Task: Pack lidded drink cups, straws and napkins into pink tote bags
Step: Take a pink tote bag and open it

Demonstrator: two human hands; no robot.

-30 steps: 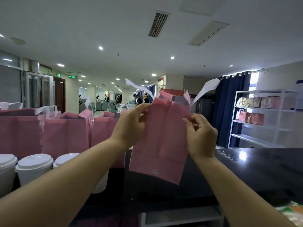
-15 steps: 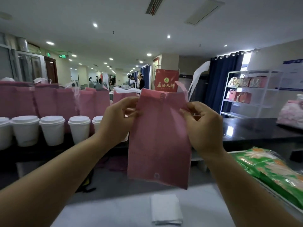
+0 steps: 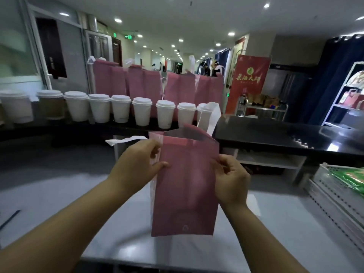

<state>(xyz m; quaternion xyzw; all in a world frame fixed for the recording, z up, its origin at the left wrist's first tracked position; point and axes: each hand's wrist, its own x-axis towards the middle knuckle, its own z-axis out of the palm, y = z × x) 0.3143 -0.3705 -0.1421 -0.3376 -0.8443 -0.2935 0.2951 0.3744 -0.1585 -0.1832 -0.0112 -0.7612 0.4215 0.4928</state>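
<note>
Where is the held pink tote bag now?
Head view, centre: the pink tote bag hangs between the left hand and right hand, each gripping a side edge, above the grey worktop, nearer than the lidded cups.

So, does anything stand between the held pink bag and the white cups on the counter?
Nothing visible does. The left hand and right hand hold the pink bag above the grey table; the cups stand beyond on the black counter, open air between. Only the bag's own white handle overlaps the row's right end.

arms outstretched — left hand [image 3: 136,164] and right hand [image 3: 232,182] both pinching
</note>
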